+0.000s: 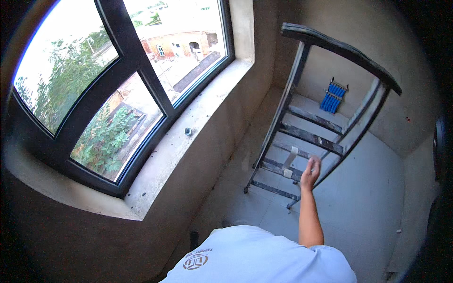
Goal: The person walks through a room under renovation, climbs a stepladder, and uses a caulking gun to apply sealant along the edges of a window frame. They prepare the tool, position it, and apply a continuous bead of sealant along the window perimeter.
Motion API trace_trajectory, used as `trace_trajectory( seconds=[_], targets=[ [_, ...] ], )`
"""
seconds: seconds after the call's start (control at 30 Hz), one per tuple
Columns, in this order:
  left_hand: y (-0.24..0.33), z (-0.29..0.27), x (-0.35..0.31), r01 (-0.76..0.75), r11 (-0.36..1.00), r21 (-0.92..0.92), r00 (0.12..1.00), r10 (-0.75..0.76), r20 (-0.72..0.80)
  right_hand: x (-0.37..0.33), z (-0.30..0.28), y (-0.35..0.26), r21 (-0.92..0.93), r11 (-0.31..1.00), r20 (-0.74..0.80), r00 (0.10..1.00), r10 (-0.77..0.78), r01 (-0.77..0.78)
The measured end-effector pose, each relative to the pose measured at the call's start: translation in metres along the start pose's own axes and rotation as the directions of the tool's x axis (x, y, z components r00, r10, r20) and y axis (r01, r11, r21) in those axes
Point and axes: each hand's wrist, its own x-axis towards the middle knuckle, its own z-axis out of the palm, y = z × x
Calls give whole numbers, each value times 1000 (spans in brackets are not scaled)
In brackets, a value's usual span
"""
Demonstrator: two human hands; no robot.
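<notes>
My right hand [309, 175] reaches forward in front of the ladder's lower steps, near its right rail. Its fingers are curled, with something pale at their tips that is too small and blurred to name. The dark metal stepladder [311, 137] stands on the floor with its legs spread, its steps spotted with pale smears. A white strip [291, 158] shows at the lower steps, just left of my hand. Whether my hand touches the ladder I cannot tell. My left hand is out of view.
A black-framed window [123, 70] is on the left above a dusty sill [207, 104]. A small round item [188, 131] and dark crumbs lie on the sill. Against the far wall rests a blue slatted object [334, 96]. Pale tiles cover the floor [358, 203].
</notes>
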Motion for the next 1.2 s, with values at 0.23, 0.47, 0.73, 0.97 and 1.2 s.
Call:
trace_trajectory(
  seconds=[0.23, 0.47, 0.73, 0.97, 1.2],
  targets=[
    [53, -14, 39, 58, 998, -26, 998, -58, 8, 81, 110, 96, 434, 543, 350, 690, 634, -719],
    [134, 29, 25, 186, 973, -139, 982, -190, -17, 237, 215, 117, 577, -3, 784, 553, 282, -817],
    [245, 135, -38, 368, 831, -417, 901, -430, -62, 332, 323, 105, 244, 103, 817, 146, -558, -964],
    [241, 259, -30, 458, 557, -693, 807, -587, 62, 327, 327, 90, 423, 227, 621, 99, -777, -877],
    [177, 337, -49, 426, 617, -662, 853, -517, 68, 280, 313, 86, 399, 35, 490, 180, -853, -916]
  ],
)
